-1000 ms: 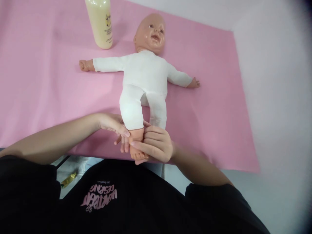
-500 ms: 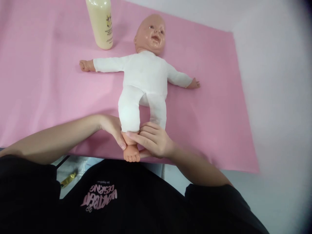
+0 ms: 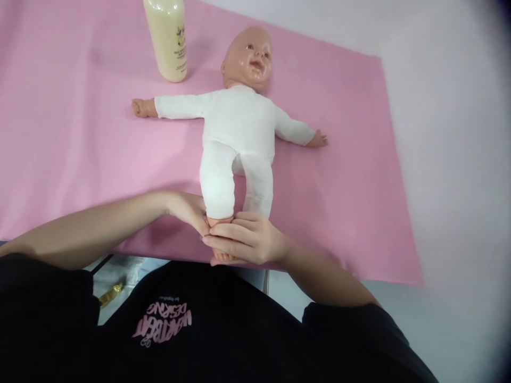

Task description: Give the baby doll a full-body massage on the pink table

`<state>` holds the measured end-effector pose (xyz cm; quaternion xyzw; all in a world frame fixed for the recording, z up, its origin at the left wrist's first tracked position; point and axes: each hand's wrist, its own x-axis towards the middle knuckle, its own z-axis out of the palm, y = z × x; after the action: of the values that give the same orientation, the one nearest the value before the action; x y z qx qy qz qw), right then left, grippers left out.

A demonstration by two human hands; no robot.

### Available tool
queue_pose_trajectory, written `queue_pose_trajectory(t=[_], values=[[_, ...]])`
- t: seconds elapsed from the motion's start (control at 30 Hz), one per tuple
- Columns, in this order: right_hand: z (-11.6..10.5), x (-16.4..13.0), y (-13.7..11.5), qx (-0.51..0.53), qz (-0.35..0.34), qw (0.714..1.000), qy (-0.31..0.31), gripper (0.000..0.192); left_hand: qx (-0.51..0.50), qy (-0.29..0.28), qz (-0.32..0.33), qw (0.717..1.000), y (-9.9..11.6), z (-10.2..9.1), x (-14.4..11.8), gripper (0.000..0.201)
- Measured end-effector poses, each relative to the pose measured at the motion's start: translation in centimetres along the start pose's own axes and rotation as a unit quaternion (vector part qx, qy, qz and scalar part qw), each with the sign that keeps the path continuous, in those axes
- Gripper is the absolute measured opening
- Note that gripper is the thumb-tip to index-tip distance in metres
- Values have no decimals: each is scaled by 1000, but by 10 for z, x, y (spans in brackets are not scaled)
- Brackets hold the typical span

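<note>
While half a second ago the foot (image 3: 219, 221) showed, now right hand (image 3: 243, 240) fingers (image 3: 223, 234) wrap it; left hand (image 3: 190, 210) clamps the ankle.

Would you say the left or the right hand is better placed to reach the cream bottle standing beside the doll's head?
Probably the left hand: it lies on the bottle's side of the doll, while the right hand wraps the doll's foot and would have to cross over the doll.
</note>
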<state>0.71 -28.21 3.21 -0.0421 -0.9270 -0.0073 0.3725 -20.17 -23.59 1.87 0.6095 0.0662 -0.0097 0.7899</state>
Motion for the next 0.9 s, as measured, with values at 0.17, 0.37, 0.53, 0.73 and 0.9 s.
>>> queue_pose_trajectory(t=[0.17,0.37,0.53,0.73,0.9], values=[[0,-2,-3,22,-22,1000,-2,34,46,21,-8,999,4,-2,-4,42],[7,-15,-1,67,-23,997,13,46,47,32,-18,998,6,-3,-7,35],[9,-13,1,73,-20,997,25,45,74,37,-10,996,6,-5,-8,36],[8,-12,-2,58,0,998,18,32,67,37,-5,997,7,-5,-5,31],[9,-15,0,96,-11,995,38,42,64,82,15,994,11,-2,-3,30]])
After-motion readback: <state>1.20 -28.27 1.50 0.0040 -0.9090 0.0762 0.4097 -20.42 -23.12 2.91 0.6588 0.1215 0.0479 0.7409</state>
